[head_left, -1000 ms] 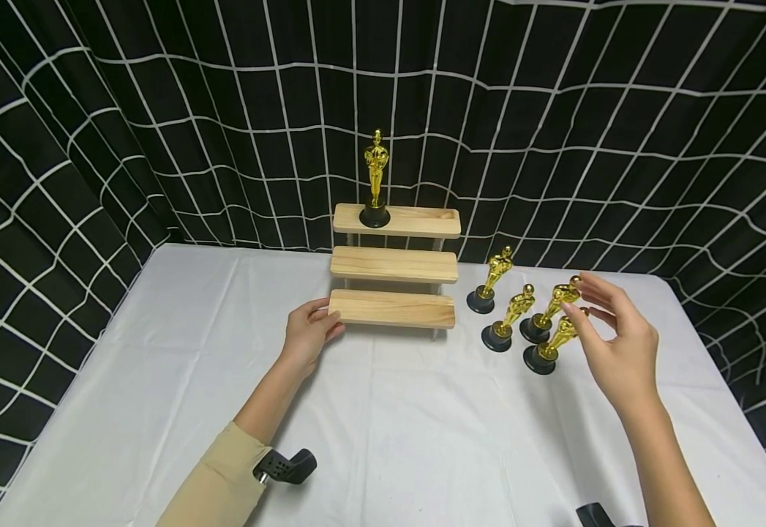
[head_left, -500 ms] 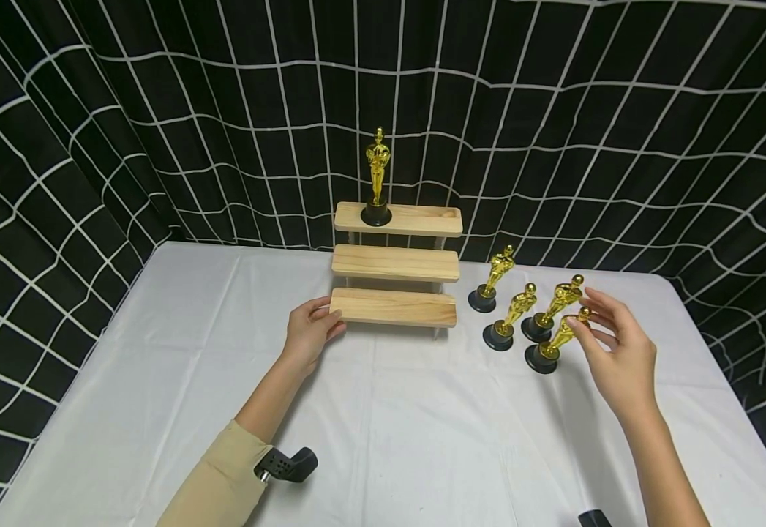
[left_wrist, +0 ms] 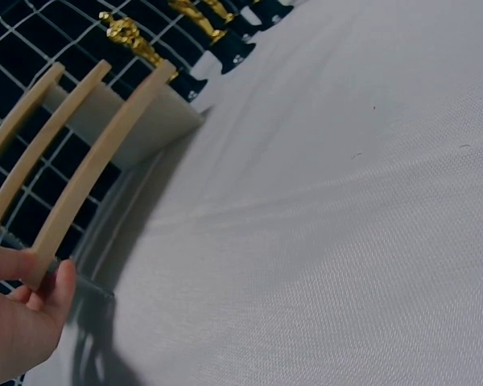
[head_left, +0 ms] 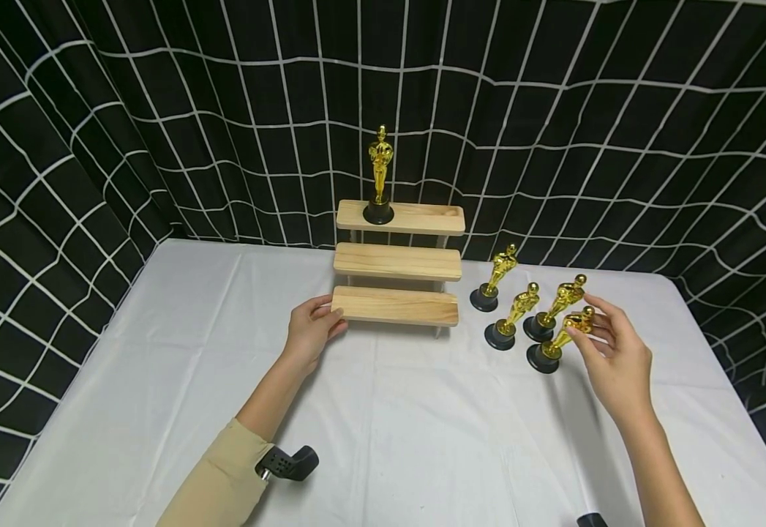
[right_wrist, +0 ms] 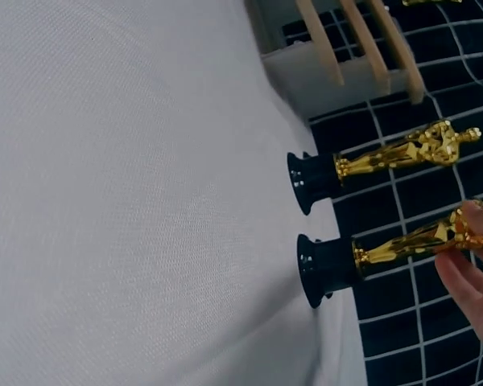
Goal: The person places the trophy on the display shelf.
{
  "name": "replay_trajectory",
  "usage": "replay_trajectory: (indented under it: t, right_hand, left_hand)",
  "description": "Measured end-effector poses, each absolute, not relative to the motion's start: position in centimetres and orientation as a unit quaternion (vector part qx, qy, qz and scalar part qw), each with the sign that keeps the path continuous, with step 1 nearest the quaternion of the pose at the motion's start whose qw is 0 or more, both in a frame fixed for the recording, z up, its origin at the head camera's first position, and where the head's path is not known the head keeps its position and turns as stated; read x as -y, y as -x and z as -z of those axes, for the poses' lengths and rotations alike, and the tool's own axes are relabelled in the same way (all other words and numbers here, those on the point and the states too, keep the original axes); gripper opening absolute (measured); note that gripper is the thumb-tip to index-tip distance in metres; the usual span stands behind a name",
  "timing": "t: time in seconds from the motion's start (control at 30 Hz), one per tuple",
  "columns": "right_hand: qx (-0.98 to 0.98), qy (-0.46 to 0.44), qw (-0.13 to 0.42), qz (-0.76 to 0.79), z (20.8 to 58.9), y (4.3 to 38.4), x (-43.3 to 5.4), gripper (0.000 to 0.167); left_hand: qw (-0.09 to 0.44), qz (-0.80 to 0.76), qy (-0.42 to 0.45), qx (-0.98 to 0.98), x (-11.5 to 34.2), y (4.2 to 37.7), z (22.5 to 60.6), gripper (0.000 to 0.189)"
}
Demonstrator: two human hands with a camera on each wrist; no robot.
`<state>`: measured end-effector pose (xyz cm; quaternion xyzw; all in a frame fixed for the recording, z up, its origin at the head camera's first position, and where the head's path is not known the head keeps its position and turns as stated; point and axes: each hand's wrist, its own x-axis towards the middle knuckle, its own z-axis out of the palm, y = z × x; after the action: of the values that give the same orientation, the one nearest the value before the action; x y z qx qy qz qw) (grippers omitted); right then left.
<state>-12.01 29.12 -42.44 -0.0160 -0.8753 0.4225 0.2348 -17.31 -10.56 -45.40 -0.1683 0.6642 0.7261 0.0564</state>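
Behind you hangs a black curtain with a white grid, and before it stands the table, covered in white cloth. Near the table's back edge you have a wooden shelf rack of three stepped planks. A beige sleeve covers part of your left forearm; your right forearm shows bare.

Your left hand pinches the left end of the lowest plank, thumb on top and fingers below. Your right hand has a narrow grip, thumb and fingers closed about the upper body of the front-right statuette, which leans away from the rack in the head view, its black base low by the cloth.

Three other gold statuettes stand near it, right of the rack: the back one, the front-left one and the one just behind yours. A fifth, the top statuette, stands upright on the highest plank, left of its middle. At your left sleeve's cuff sits a black device.
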Motion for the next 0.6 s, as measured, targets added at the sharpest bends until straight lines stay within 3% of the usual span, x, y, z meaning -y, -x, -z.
replay_trajectory:
  t: [0.6]
  right_hand:
    - [0.873, -0.007, 0.257, -0.413, 41.2, 12.0, -28.8, 0.050]
  left_hand:
    - [0.051, -0.732, 0.167, -0.659, 10.5, 17.4, 45.4, 0.046]
